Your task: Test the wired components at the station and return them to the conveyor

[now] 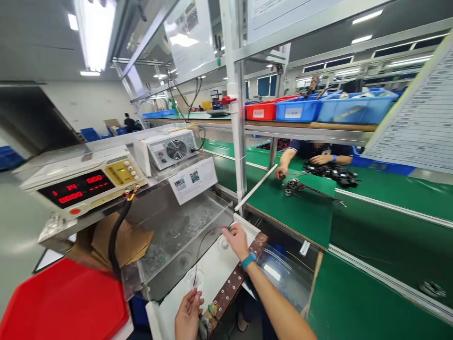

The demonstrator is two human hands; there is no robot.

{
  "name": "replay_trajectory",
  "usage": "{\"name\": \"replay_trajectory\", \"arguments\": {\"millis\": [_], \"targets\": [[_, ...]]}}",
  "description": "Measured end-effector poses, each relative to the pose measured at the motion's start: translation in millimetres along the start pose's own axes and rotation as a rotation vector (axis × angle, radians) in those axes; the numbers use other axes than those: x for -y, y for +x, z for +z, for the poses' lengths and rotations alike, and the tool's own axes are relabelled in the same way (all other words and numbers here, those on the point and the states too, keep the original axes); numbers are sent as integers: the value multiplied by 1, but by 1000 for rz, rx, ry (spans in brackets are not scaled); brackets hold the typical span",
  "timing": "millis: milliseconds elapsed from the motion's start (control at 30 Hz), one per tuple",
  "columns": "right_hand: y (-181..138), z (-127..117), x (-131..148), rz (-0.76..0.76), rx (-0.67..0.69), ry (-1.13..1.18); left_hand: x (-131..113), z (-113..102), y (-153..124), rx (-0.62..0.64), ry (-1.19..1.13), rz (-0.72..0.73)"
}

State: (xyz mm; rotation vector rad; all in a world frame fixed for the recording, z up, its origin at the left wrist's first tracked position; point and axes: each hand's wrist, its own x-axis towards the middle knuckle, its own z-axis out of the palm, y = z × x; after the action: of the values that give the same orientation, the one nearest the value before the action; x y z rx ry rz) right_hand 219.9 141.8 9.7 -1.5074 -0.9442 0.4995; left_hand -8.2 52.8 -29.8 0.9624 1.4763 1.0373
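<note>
A thin dark red and black wire (198, 252) runs in a loose curve between my hands, above a white tray-like surface (184, 300). My left hand (189, 312) pinches its lower end between thumb and fingers. My right hand (238, 242), with a teal band at the wrist, is closed at the wire's upper end; whatever sits there is mostly hidden by the fingers. Along the near side lies a brown strip (226, 297) studded with metal screws. Green-sleeved clips (211, 310) are attached at its lower end, just right of my left hand.
A power supply (85, 182) with red digits stands at left, above a red bin (67, 302). Beside it is a grey fan unit (173, 150). Across the green bench (300, 212), a co-worker's hand (282, 171) handles wired parts (293, 186). A white post (235, 113) rises ahead.
</note>
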Motion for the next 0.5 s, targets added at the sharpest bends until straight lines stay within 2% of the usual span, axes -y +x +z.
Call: {"name": "replay_trajectory", "arguments": {"millis": [67,133,200,267,367,500], "targets": [[33,-61,2,23,-238,96,-2,0,1,13,-20,-25],[64,-122,0,20,-420,82,-4,0,3,22,-27,-53],[93,-174,-8,61,-542,-39,-3,0,6,35,-23,-89],[119,-214,-22,139,-587,-228,-1,-2,11,58,-16,-125],[153,-249,-48,254,-520,-503,3,-7,21,83,-24,-181],[180,-259,-74,318,-412,-608,6,-13,32,122,-25,-311]]}}
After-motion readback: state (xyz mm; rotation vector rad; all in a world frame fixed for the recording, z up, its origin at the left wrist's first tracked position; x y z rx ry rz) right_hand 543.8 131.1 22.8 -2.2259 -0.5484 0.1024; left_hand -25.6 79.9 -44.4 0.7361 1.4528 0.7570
